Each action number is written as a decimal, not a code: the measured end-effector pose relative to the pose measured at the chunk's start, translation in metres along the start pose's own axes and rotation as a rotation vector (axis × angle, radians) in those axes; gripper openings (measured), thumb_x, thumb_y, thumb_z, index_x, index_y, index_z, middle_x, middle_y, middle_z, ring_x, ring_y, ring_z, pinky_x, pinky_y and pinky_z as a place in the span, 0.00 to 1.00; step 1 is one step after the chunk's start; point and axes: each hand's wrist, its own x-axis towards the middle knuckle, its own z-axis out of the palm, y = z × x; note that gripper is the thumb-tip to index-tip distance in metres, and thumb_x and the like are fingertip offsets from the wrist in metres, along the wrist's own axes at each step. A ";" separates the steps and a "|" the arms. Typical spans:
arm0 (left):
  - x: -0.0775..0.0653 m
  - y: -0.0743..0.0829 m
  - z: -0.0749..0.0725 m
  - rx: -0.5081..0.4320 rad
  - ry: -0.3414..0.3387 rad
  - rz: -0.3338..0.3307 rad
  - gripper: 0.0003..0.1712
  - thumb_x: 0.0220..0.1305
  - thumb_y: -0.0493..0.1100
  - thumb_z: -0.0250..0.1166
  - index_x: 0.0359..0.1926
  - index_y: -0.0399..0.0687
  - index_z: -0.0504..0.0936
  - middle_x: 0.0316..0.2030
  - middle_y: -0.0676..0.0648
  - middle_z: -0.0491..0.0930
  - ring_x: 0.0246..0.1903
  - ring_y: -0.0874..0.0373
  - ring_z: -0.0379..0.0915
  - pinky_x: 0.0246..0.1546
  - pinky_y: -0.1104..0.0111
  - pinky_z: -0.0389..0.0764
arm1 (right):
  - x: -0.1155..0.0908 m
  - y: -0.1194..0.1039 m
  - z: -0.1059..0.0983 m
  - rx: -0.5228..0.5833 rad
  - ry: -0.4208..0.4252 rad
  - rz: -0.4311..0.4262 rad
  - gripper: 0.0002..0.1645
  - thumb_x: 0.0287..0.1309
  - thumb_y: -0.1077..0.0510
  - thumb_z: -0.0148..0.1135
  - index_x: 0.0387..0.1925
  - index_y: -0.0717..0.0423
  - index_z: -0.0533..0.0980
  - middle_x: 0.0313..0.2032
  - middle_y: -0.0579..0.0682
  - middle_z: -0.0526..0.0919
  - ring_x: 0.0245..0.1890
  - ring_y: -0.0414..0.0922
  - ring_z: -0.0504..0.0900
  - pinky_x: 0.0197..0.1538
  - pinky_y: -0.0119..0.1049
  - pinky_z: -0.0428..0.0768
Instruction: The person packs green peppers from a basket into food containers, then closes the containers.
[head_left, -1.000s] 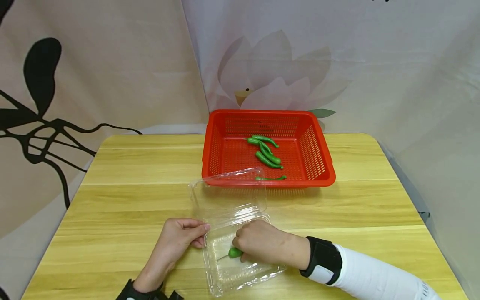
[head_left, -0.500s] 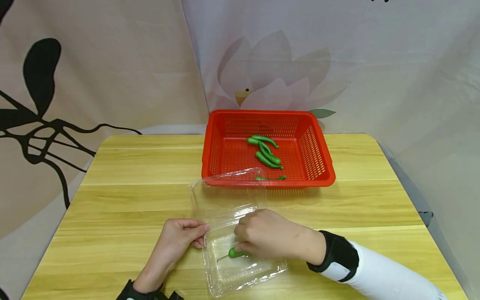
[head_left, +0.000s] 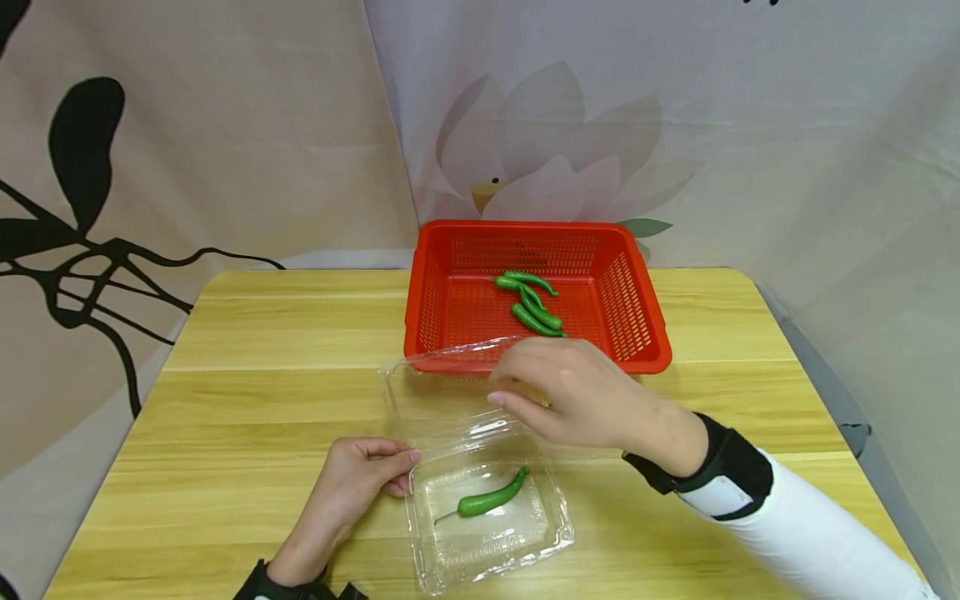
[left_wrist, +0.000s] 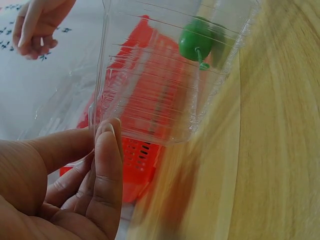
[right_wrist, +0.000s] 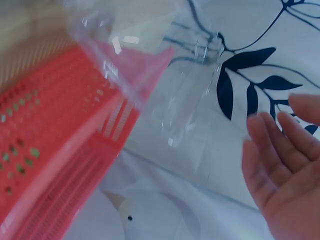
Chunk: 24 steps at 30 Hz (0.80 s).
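Observation:
A clear plastic clamshell box (head_left: 442,571) lies with its lid raised on the table. One green chili pepper (head_left: 489,501) rests inside its base, stem pointing left; the left wrist view shows the same pepper (left_wrist: 196,40) through the plastic. My left hand (head_left: 371,471) pinches the left edge of the box between thumb and fingers, seen up close as the left hand (left_wrist: 85,180) in its wrist view. Holding nothing, my right hand (head_left: 577,392) hovers over the lid, in front of the red basket, its fingers loosely bent; the right wrist view shows the empty right hand (right_wrist: 287,170).
A red plastic basket (head_left: 648,354) stands at the back of the wooden table (head_left: 300,333), behind the box. Several green chili peppers (head_left: 536,312) lie in it. The raised lid (head_left: 435,392) overlaps the basket's front rim. A printed cloth (head_left: 300,125) hangs behind the table.
My right hand has let go of the green chili pepper in the box and moved up toward the basket. The left hand stays at the box's edge.

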 end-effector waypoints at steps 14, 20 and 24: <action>0.000 -0.001 0.000 -0.005 -0.003 0.000 0.11 0.64 0.33 0.74 0.42 0.24 0.88 0.24 0.39 0.85 0.21 0.57 0.82 0.25 0.68 0.87 | 0.022 0.044 -0.034 -0.123 -0.018 0.280 0.12 0.67 0.55 0.71 0.47 0.57 0.82 0.43 0.48 0.85 0.43 0.45 0.81 0.42 0.41 0.84; 0.000 -0.001 -0.001 -0.009 -0.016 0.009 0.13 0.64 0.34 0.75 0.43 0.24 0.87 0.25 0.37 0.85 0.22 0.56 0.82 0.25 0.67 0.87 | 0.032 0.069 -0.041 -0.165 -0.172 0.441 0.17 0.69 0.51 0.69 0.53 0.56 0.82 0.48 0.48 0.85 0.47 0.47 0.83 0.49 0.46 0.84; 0.000 0.000 -0.001 -0.005 -0.013 -0.001 0.13 0.64 0.34 0.75 0.43 0.24 0.87 0.24 0.38 0.85 0.22 0.56 0.82 0.25 0.68 0.87 | 0.039 0.083 -0.038 -0.178 -0.286 0.502 0.21 0.69 0.50 0.69 0.55 0.58 0.82 0.51 0.50 0.85 0.50 0.48 0.82 0.52 0.47 0.84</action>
